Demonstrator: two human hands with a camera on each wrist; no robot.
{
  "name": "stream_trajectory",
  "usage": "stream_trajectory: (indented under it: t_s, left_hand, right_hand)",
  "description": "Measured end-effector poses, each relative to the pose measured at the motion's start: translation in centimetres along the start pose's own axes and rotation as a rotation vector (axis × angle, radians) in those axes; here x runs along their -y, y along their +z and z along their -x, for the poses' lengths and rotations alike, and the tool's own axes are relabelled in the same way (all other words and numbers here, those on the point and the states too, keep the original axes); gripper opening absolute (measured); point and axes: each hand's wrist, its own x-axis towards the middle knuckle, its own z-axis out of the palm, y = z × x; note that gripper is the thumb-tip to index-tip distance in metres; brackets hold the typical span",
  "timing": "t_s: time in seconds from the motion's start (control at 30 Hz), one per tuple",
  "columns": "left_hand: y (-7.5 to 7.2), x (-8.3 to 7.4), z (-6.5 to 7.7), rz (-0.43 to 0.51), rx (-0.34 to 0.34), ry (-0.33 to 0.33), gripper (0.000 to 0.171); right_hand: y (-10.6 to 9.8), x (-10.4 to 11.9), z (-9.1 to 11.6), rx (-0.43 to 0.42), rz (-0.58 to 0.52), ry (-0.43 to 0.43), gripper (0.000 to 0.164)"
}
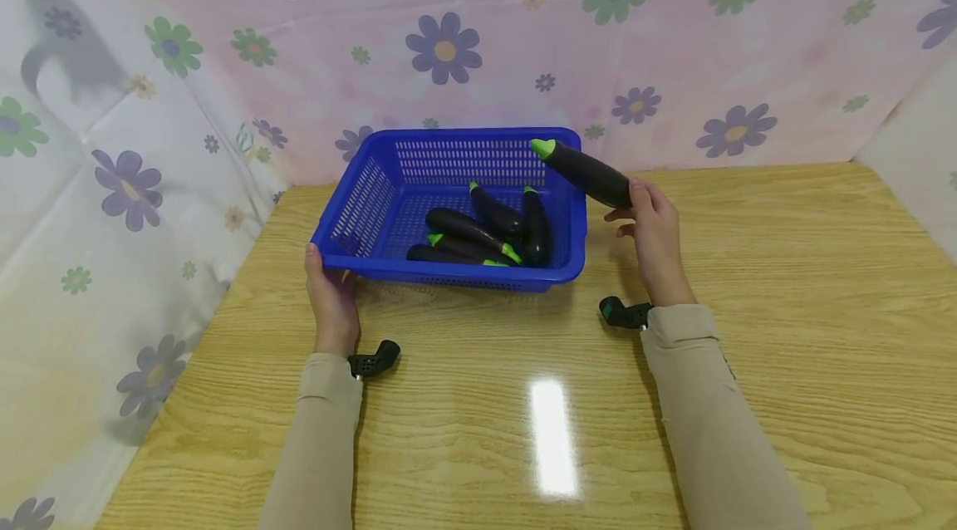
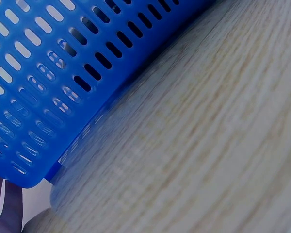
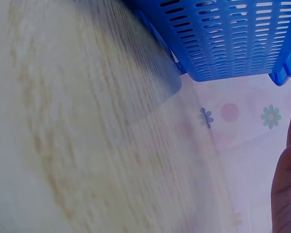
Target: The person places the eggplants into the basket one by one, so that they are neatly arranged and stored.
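Note:
A blue plastic basket [image 1: 449,269] with slotted walls is at the far middle of the table. My left hand [image 1: 332,307] grips its near left corner, thumb up at the rim and fingers below it. My right hand [image 1: 656,238] pinches the blunt end of a dark eggplant [image 1: 591,174] between thumb and fingers. That eggplant's green stem points left, over the basket's right rim. Inside the basket lie several more eggplants [image 1: 467,228], mostly toward the right and near side. The right wrist view shows only fingers [image 3: 285,182] beside the basket wall; the held eggplant is out of that frame.
The wooden table [image 1: 463,414] carries a bright light reflection near its front middle. Flower-printed cloth [image 1: 508,40] hangs behind the table and along the left side. A dark wrist camera [image 1: 626,313] sits on each wrist, over tan sleeves.

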Motion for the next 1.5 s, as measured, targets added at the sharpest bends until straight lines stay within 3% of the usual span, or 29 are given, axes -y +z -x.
stream_trajectory:
  t_s: [0.93,1.5]
  left_hand:
    - [0.03,0.03,-0.07,0.045,0.002,0.007,0.051]
    - [-0.04,0.0,-0.04,0.025,0.009,-0.001,0.051]
  right_hand:
    - [0.01,0.63,0.14,-0.003,-0.037,-0.021,0.038]
    - [-0.06,0.45,0.08,0.003,-0.023,-0.009,0.042]
